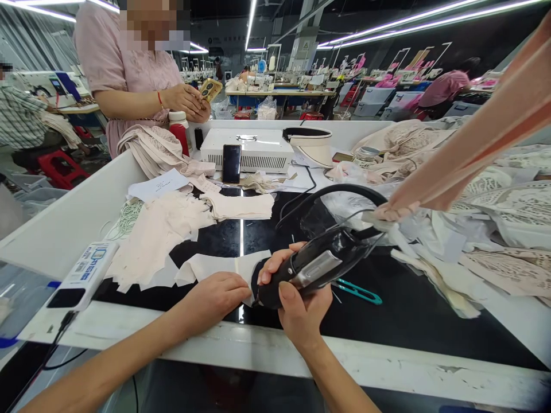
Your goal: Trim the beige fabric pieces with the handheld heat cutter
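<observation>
The black tool [316, 265], clamped in our right hand [305, 314], is at the right end of the pale cloth [206, 267]; whether our left hand [218, 297] there pinches, we cannot tell. We seem to work this end; the next move needs steadiness.

No word or number can be read for certain. The white device [84, 277] at the tabletop's [138, 326] left edge carries blue and dark print along its top, too small and slanted to make out. The paper [158, 184] on the cloth pile [167, 221] shows short rows of dark characters, also illegible. On the far pillar [305, 34], a sign [306, 46] bears a triangle, its details unclear. Pale lettering on the dark back wall [253, 41] is blurred.
</observation>
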A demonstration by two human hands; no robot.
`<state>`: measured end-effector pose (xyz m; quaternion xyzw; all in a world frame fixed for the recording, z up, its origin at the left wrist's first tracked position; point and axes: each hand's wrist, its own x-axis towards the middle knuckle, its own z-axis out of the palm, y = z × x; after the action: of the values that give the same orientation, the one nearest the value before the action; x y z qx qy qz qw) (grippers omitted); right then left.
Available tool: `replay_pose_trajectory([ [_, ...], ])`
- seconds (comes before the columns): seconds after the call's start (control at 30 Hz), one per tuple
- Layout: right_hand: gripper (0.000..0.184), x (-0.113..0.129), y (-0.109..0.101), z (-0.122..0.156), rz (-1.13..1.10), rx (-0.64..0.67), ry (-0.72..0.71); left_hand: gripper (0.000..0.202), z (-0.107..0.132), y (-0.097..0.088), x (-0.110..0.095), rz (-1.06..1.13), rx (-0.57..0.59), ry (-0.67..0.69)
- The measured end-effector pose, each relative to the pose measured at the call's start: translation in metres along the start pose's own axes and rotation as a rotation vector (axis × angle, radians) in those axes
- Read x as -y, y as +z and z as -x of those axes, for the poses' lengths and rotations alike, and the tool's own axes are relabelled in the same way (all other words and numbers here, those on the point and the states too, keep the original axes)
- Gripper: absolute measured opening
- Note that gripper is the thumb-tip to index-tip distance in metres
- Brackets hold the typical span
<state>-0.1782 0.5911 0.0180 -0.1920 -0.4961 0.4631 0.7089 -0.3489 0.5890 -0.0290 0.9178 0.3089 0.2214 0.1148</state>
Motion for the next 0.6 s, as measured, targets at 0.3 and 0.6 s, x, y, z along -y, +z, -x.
replay_pose_trajectory([
  [0.3,0.036,-0.001,-0.0016,0.0009,0.008,0.005,0.006,0.023,0.0046,-0.0105,0.0033,-0.049,0.005,0.113],
  [0.6,0.036,-0.0016,-0.0028,0.0005,0.015,0.018,0.012,0.024,0.0064,-0.0061,0.0069,-0.094,-0.033,0.153],
])
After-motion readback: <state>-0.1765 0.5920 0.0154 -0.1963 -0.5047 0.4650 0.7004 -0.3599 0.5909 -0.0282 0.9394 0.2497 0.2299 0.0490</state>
